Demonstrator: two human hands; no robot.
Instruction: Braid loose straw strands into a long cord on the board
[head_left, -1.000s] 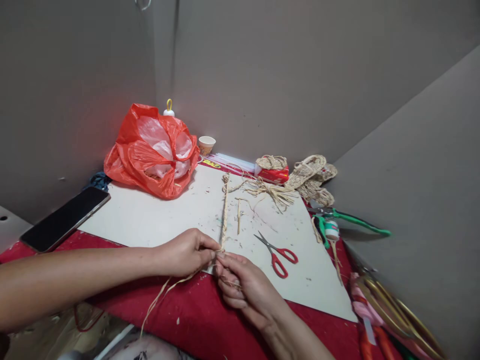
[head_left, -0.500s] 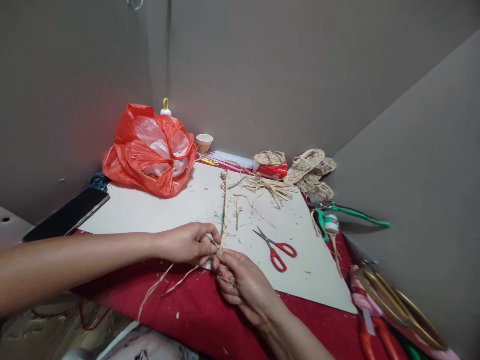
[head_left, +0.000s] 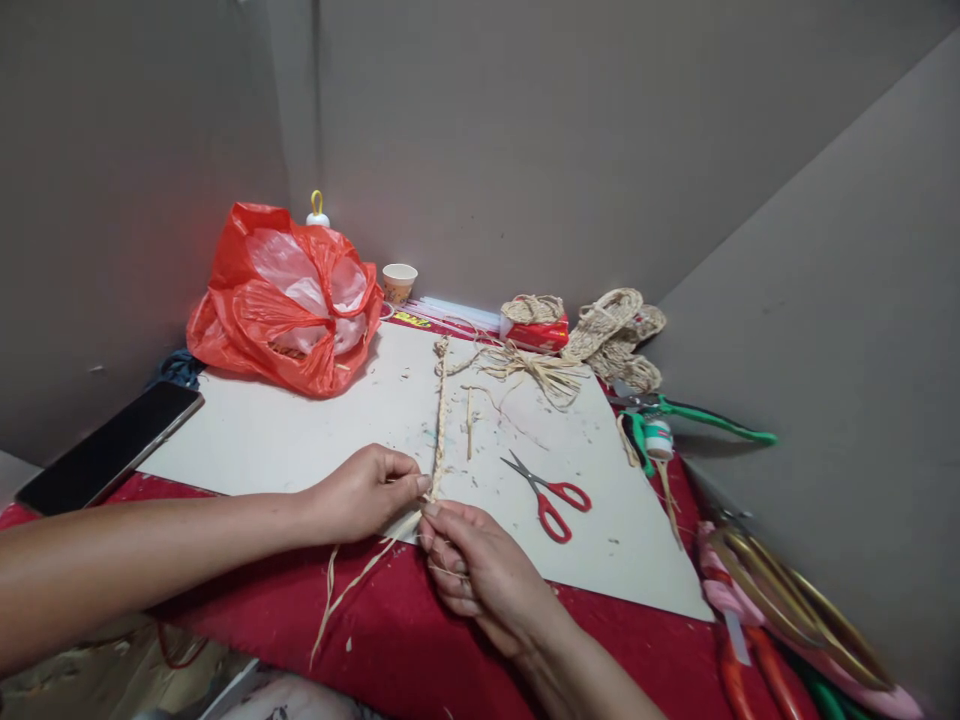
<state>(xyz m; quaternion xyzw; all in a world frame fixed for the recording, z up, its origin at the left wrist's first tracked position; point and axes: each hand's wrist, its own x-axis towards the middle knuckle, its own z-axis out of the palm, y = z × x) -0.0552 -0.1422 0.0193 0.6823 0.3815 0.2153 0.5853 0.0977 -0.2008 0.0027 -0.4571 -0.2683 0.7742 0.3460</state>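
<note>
A long braided straw cord (head_left: 439, 415) lies stretched away from me on a white board (head_left: 300, 430). My left hand (head_left: 364, 493) pinches its near end from the left, fingers closed. My right hand (head_left: 480, 570) pinches the same end from below right, fingers curled round thin straw strands. Loose straw strands (head_left: 349, 585) hang from the pinch over the red cloth (head_left: 405, 640) toward me.
Red-handled scissors (head_left: 551, 497) lie on the board right of my hands. A red plastic bag (head_left: 281, 297), a paper cup (head_left: 398, 281), straw bundles (head_left: 611, 340), green pliers (head_left: 694, 420) and a phone (head_left: 105, 455) lie around. Grey walls enclose the corner.
Both hands stay pinched at the cord's near end, fingers shifting slightly. The hanging strands have swung a little. The view has shifted slightly to the right.
</note>
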